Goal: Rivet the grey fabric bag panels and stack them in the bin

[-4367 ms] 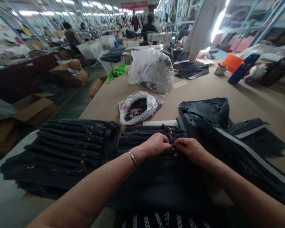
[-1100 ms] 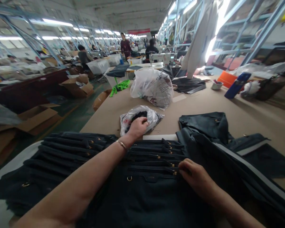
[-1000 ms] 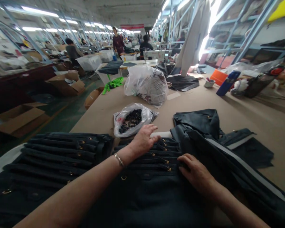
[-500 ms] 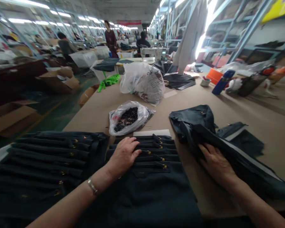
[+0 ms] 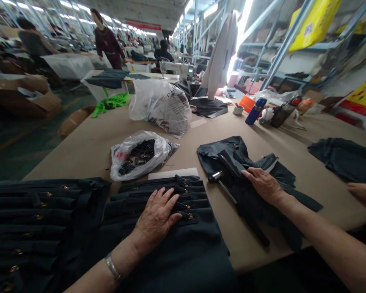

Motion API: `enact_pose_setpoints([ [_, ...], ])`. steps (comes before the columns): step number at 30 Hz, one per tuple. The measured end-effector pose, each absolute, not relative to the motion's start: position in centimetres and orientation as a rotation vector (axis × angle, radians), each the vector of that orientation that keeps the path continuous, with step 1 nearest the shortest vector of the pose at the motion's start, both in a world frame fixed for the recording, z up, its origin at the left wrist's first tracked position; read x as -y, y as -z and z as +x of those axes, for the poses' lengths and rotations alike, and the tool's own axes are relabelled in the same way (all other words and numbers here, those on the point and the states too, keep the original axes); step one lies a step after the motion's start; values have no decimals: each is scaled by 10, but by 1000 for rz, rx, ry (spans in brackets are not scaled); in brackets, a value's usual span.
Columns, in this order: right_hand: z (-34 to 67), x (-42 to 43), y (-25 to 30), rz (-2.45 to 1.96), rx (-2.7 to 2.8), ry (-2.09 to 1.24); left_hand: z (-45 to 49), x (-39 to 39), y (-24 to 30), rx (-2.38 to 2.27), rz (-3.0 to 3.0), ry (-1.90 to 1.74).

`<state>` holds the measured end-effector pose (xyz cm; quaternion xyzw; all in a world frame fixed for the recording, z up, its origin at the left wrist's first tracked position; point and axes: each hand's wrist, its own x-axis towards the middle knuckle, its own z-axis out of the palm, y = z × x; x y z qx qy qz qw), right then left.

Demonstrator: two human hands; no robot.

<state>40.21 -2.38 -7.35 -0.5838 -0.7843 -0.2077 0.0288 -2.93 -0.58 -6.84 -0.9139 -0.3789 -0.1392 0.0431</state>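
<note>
Workshop table point(image 5: 88, 142) is carrying a stack of zippered panels point(image 5: 183, 252) at its near edge. Left hand point(image 5: 158, 217), back from the bag of zipper pulls point(image 5: 140, 152), is lying open on it; right hand point(image 5: 264, 185), off that stack, is resting open on the loose pile point(image 5: 225, 152) beside a hammer point(image 5: 216, 177).

Bright workshop, long tan table point(image 5: 88, 146)
</note>
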Motion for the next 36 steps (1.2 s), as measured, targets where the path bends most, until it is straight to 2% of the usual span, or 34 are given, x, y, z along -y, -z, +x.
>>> enact_pose_setpoints([
  [3,374,41,64,-1429,2594,665,-31,5,72,1138,-2783,450],
  [6,329,67,54,-1375,2709,391,-32,6,69,1131,-2781,460],
  [9,296,89,57,-1729,2744,131,-26,8,56,1172,-2792,437],
  [12,289,102,71,-2115,2545,-38,-10,5,35,1289,-2805,374],
  [18,310,112,94,-2437,2150,-392,22,-18,29,1410,-2873,104],
  [22,322,110,93,-2230,1828,-666,14,-19,41,1512,-2905,-63],
  [27,298,113,64,-1751,1314,-1367,1,-10,38,1593,-2827,-42],
  [29,279,116,49,-1591,1236,-1539,4,-10,35,1602,-2799,21],
  [36,234,105,41,-1610,1448,-1444,16,-15,49,1516,-2869,115],
])
